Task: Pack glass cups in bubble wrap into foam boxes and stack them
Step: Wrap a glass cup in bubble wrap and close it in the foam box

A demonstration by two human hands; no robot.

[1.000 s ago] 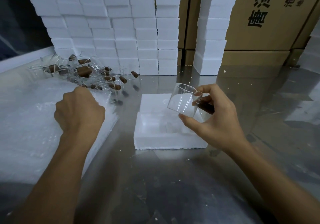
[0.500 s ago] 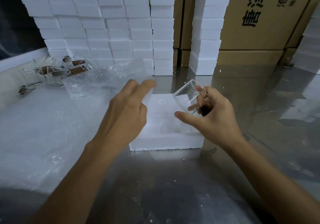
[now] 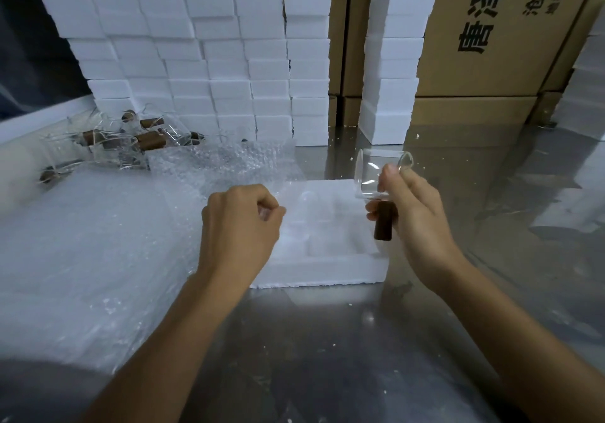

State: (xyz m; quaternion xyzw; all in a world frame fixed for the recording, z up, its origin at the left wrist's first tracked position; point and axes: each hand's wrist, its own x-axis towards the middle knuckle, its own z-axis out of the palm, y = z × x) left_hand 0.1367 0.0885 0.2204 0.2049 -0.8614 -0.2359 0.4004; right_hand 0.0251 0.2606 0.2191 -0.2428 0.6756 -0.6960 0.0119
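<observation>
My right hand (image 3: 412, 206) grips a clear glass cup (image 3: 376, 174) with a dark wooden handle, held tilted above the right side of an open white foam box (image 3: 320, 268) on the steel table. My left hand (image 3: 239, 226) pinches the near corner of a bubble wrap sheet (image 3: 226, 164), lifted over the box's left edge. The box shows moulded compartments. A thick pile of bubble wrap sheets (image 3: 75, 242) lies at the left. Several more glass cups with wooden handles (image 3: 131, 144) lie heaped behind that pile.
Stacks of white foam boxes (image 3: 203, 62) form a wall at the back, with one separate column (image 3: 393, 62) to the right. Brown cardboard cartons (image 3: 491, 36) stand behind them. Bare steel tabletop (image 3: 327, 357) stretches in front of the box.
My left hand lifted a bubble wrap sheet off the pile and drew it towards the foam box. My right hand turned the cup so its handle points down.
</observation>
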